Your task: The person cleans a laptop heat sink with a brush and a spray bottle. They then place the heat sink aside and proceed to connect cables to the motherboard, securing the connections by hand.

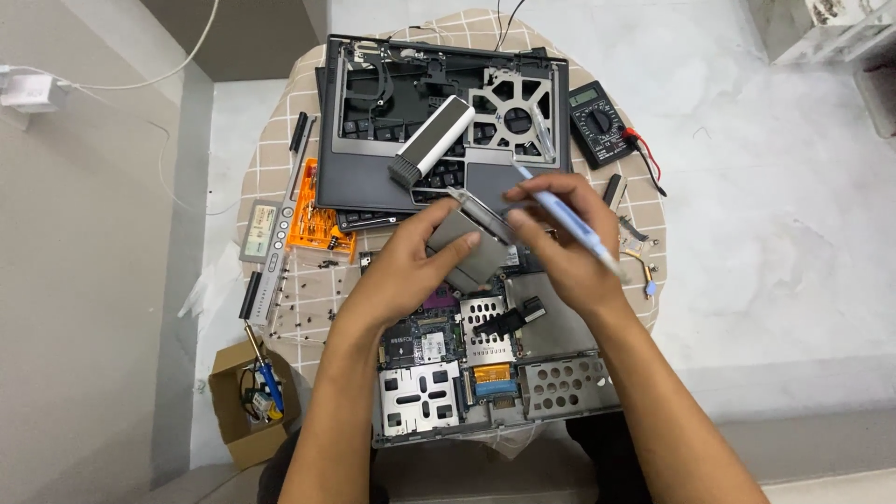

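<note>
My left hand grips a flat grey metal drive-like part above an opened laptop base with its circuit board showing. My right hand holds a slim light-blue and white screwdriver, its fingers also touching the top edge of the grey part. The tool's tip points up-left, toward the laptop's dark upper casing.
A grey-white brush block lies on the dark casing. A black multimeter with red leads sits at right. An orange bit holder, loose screws and strips lie at left. A cardboard box stands on the floor.
</note>
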